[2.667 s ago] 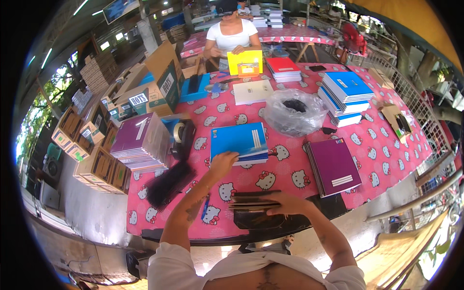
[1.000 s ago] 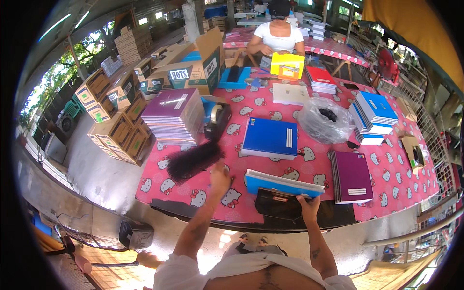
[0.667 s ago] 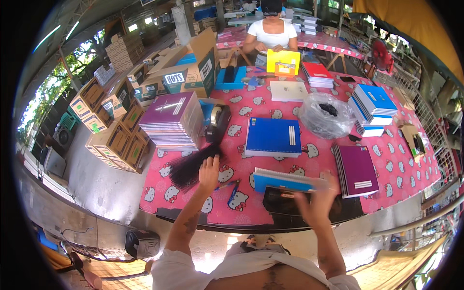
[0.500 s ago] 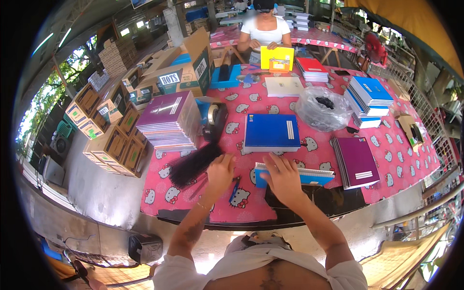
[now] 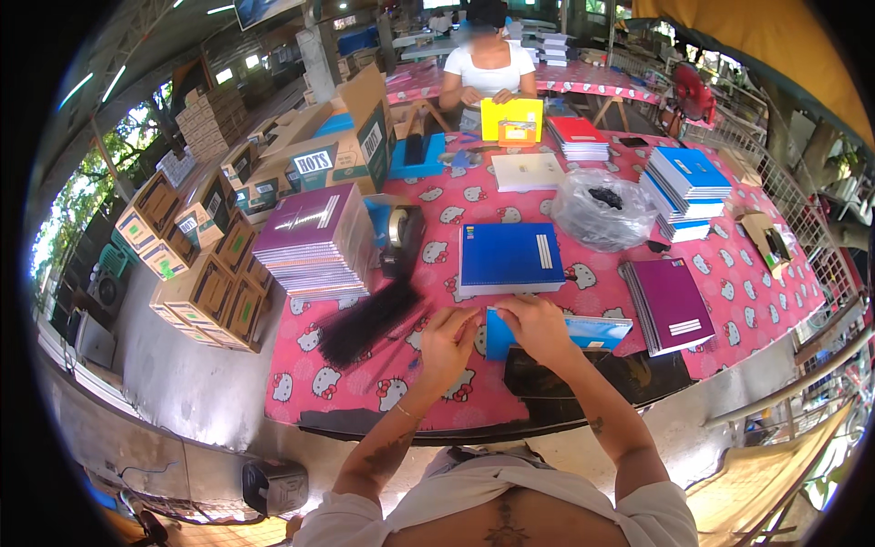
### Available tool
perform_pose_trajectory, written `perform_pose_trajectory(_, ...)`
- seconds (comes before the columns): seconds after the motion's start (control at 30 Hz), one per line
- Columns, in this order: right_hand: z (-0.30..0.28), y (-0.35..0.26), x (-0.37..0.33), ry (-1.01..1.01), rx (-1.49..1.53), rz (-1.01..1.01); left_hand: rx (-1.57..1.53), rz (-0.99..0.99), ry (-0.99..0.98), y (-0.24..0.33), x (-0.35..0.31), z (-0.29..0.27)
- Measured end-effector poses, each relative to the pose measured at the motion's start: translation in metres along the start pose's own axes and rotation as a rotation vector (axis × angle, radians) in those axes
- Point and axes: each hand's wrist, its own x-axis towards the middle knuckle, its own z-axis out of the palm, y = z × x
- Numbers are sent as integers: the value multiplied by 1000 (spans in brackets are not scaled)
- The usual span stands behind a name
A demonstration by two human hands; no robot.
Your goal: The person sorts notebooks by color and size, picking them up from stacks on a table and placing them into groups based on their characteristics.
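Note:
A light blue notebook [image 5: 597, 332] stands on its long edge near the table's front, its spine side up. My right hand [image 5: 536, 326] is closed at the notebook's left end, fingers curled over the upper edge. Just left of it, my left hand [image 5: 448, 346] has its fingertips pinched together, close to that same end; whatever is between them is too small to make out. A bundle of thin black strands [image 5: 372, 324] lies left of my left hand. Beyond both hands is a stack of dark blue notebooks [image 5: 510, 255].
Purple notebooks stand in a tall stack [image 5: 314, 242] at left and a lower stack [image 5: 668, 305] at right. A tape dispenser [image 5: 401, 242], a clear plastic bag [image 5: 602, 211] and blue notebooks [image 5: 685, 187] sit farther back. Across the table, a person [image 5: 489, 73] holds a yellow notebook [image 5: 510, 118].
My left hand has moved right, from beside the black strands to near the notebook's left end. My right hand's fingers have drawn together there. The view has shifted slightly.

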Motion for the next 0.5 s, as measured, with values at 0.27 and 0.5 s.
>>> perform_pose_trajectory(0.27,-9,-4,2,-90,60,42,-76,51,-57,-7,4,2)
perform_pose_trajectory(0.5,-16,-7,4,-137,91,45,-280,0,-449,-21,31,-15)
